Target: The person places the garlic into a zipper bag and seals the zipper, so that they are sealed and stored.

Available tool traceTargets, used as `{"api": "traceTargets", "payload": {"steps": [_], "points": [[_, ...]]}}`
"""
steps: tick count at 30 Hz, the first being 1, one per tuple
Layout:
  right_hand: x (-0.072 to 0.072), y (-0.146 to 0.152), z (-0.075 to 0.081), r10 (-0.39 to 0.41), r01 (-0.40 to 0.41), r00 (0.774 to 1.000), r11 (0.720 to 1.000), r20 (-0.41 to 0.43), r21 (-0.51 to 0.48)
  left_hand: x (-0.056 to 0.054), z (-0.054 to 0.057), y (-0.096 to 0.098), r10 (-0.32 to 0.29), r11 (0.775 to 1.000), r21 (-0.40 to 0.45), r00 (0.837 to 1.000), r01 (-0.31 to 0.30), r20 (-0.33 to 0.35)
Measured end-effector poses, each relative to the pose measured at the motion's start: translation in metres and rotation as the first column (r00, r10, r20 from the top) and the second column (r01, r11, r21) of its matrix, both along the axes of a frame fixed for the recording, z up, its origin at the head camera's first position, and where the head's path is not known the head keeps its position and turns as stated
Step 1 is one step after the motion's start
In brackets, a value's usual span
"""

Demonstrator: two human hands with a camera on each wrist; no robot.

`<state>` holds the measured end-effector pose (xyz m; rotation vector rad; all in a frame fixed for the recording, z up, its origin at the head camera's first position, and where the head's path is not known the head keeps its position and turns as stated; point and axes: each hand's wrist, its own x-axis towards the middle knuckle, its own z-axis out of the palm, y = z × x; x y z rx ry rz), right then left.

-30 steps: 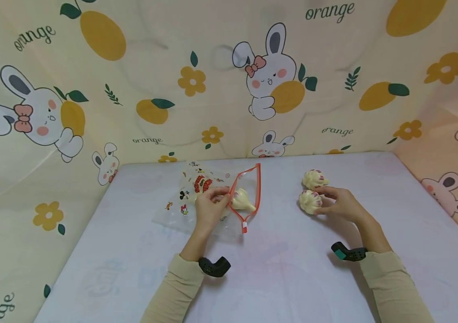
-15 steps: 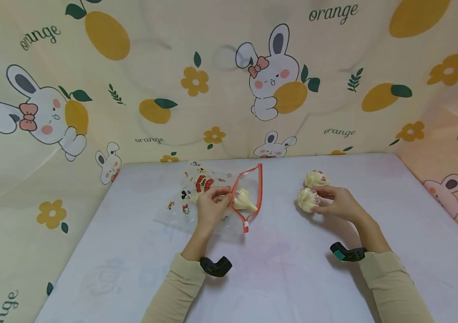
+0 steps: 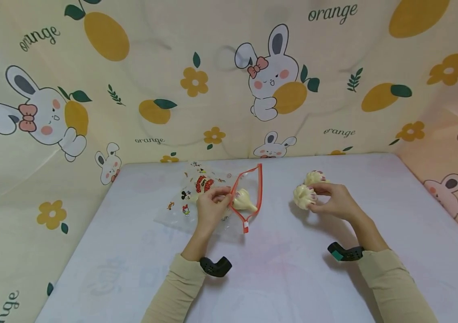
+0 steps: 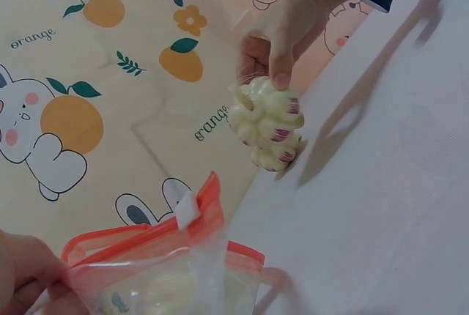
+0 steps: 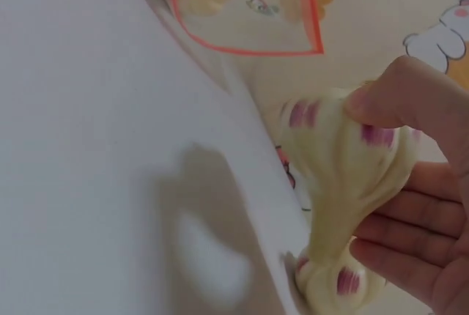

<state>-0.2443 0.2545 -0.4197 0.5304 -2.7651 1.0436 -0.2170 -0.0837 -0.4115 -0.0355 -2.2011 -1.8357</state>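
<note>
My right hand [image 3: 338, 202] pinches a garlic bulb [image 3: 304, 197] with purple-streaked cloves, thumb on one side and fingers on the other. In the right wrist view this bulb [image 5: 344, 143] is raised over the tabletop, its shadow cast on the white surface. A second garlic bulb [image 3: 315, 176] lies just behind it, partly covered. To the left, my left hand [image 3: 212, 207] pinches the edge of a clear zip bag [image 3: 184, 220] printed with cartoon figures. The bag's red-trimmed mouth gapes toward the right. Another garlic bulb [image 3: 244, 200] is inside, near that opening.
A white slider [image 4: 187, 211] sits at one end of the red zip. The white table [image 3: 277, 269] meets a hanging cloth [image 3: 213, 107] printed with rabbits and oranges at its back. A similar cloth borders the left and right sides.
My right hand has drawn one garlic bulb up and slightly left, away from the bulb behind it. The left hand and the bag keep their place.
</note>
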Motion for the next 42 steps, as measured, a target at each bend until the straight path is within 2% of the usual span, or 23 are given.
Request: {"api": "traceTargets", "payload": {"steps": [5, 10, 19, 24, 30, 35, 42], "points": [[0.001, -0.006, 0.001, 0.004, -0.005, 1.000, 1.000, -0.028, -0.028, 0.000, -0.001, 0.000, 0.001, 1.000, -0.001, 1.000, -0.001, 0.001], [-0.003, -0.011, -0.005, 0.024, -0.028, 0.998, 0.998, -0.065, -0.065, 0.000, -0.001, 0.000, 0.000, 1.000, -0.008, 1.000, 0.000, 0.002], [-0.003, -0.023, -0.008, 0.019, -0.026, 0.997, 0.995, -0.072, -0.093, 0.000, -0.001, 0.000, -0.009, 1.000, 0.007, 1.000, 0.009, 0.001], [-0.005, -0.027, -0.009, 0.036, -0.047, 0.997, 0.988, -0.075, -0.144, -0.001, -0.002, 0.000, -0.010, 1.000, 0.011, 1.000, 0.010, -0.002], [-0.006, -0.034, -0.008, 0.064, -0.071, 0.997, 0.978, -0.037, -0.198, 0.000, -0.002, 0.000, -0.006, 1.000, 0.013, 1.000, 0.006, -0.001], [-0.006, -0.040, -0.007, 0.074, -0.071, 0.997, 0.978, 0.004, -0.197, 0.000, -0.001, 0.000, -0.003, 1.000, 0.011, 1.000, 0.003, 0.011], [-0.008, -0.047, -0.009, 0.065, -0.060, 0.998, 0.980, 0.021, -0.188, 0.000, 0.000, 0.001, -0.002, 1.000, 0.010, 1.000, 0.002, 0.002]]}}
